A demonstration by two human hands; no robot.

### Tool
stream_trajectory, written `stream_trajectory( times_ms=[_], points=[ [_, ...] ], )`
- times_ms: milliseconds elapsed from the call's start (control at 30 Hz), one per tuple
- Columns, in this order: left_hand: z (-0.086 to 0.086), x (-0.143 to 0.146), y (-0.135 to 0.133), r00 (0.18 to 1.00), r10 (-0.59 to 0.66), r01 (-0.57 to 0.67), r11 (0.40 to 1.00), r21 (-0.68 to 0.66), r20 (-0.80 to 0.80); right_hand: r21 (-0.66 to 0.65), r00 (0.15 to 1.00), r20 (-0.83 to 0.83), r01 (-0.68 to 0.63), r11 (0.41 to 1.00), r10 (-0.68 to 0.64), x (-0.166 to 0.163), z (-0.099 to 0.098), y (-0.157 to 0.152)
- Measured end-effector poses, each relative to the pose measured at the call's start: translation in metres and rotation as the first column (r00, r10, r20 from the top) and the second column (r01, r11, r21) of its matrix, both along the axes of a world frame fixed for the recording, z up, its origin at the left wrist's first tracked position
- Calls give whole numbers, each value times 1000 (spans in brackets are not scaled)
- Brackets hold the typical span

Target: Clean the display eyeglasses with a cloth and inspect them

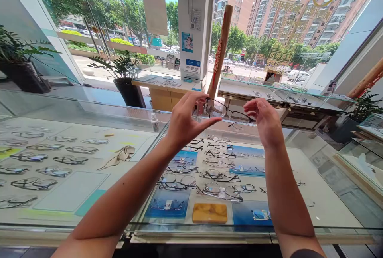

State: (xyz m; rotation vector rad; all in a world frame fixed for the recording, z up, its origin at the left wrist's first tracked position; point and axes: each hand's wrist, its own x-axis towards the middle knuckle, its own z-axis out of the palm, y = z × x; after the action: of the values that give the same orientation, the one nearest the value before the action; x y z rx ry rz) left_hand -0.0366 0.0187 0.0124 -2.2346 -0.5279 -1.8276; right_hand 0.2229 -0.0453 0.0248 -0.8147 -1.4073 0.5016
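A pair of thin dark-rimmed eyeglasses [228, 111] is held up above the glass counter, lenses spread between my two hands. My left hand [187, 120] grips the left side, thumb stretched along the bottom of that lens and fingers at its upper outer edge. At the other end, my right hand [265, 120] has curled fingers against the dark end of the frame; the exact grip is partly hidden by the hand. Below, inside the display case, lie rows of eyeglasses [220, 176], some on blue cards [167, 204].
A small spray bottle [154, 122] stands on the counter, left of my forearm. A crumpled tan cloth [119, 156] shows farther left. A yellow-brown block [210, 213] lies near the case's front edge. Beyond are potted plants [128, 90], a wooden post [220, 50] and lower display counters [269, 90].
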Motion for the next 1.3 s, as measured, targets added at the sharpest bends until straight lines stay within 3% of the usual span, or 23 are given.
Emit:
stream_trajectory(
  times_ms=[200,333,400,500,633,733,1100,1300],
  points=[
    [-5,-5,18,983,74,-58,993,-98,168,244,941,82,300,922,-328,-14,-10,5],
    [-8,-4,21,972,93,-68,990,-124,216,388,860,155,400,831,-486,-29,-18,9],
    [-8,-3,21,968,100,-72,989,-130,229,414,845,169,406,815,-508,-35,-21,10],
    [-9,-2,20,966,109,-82,989,-123,234,349,873,127,406,845,-472,-39,-23,12],
    [-9,-2,20,965,113,-95,992,-85,238,101,940,-58,340,935,-336,-38,-23,15],
    [-11,-2,22,967,99,-91,995,-46,233,-5,955,-106,277,961,-276,-35,-21,16],
    [-15,2,23,979,66,-68,998,4,195,-82,970,-132,196,977,-206,-29,-22,19],
    [-17,3,25,980,34,-37,999,12,197,-94,977,-195,70,993,-87,-28,-20,17]
  ],
)
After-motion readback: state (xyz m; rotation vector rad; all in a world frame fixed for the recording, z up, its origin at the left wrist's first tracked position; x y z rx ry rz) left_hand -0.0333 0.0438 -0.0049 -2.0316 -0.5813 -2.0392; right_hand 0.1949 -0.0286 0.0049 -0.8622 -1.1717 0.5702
